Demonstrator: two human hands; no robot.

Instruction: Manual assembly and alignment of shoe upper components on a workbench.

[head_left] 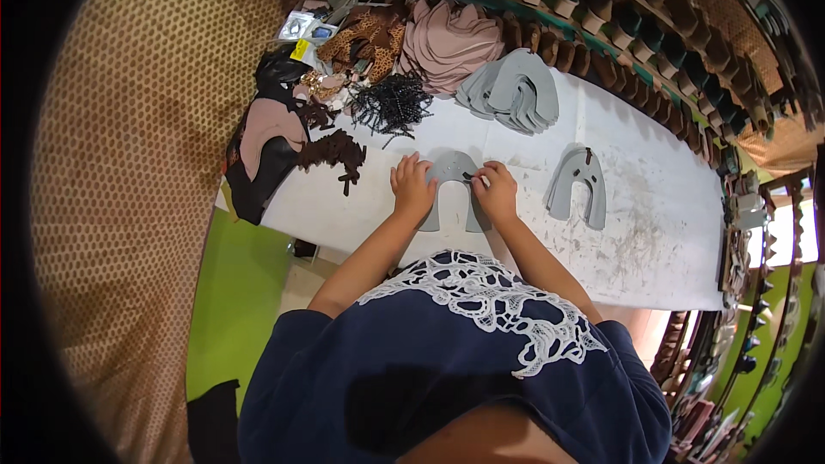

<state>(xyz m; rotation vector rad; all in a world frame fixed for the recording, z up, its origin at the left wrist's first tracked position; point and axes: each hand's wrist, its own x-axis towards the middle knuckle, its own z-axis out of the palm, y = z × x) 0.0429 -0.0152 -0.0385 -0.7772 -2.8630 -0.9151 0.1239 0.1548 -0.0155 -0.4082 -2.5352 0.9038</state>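
Note:
A grey U-shaped shoe upper piece (pixel 451 165) lies on the white-covered table with its curve away from me. My left hand (pixel 412 186) rests on its left side, fingers stretched out and holding nothing. At the right side of the curve, my right hand (pixel 496 192) pinches a small dark strip (pixel 468 176) against the piece. Part of that strip is hidden by the fingers. To the right lie stacked grey U-shaped pieces (pixel 563 193) with small dark strips on top.
Behind my hands are a pile of grey pieces (pixel 514 90), pink pieces (pixel 451 39), leopard-patterned pieces (pixel 361 39) and black beaded strands (pixel 391 105). Dark brown strips (pixel 333 155) lie at the left. Racks of shoe forms (pixel 593 13) line the table's far edge.

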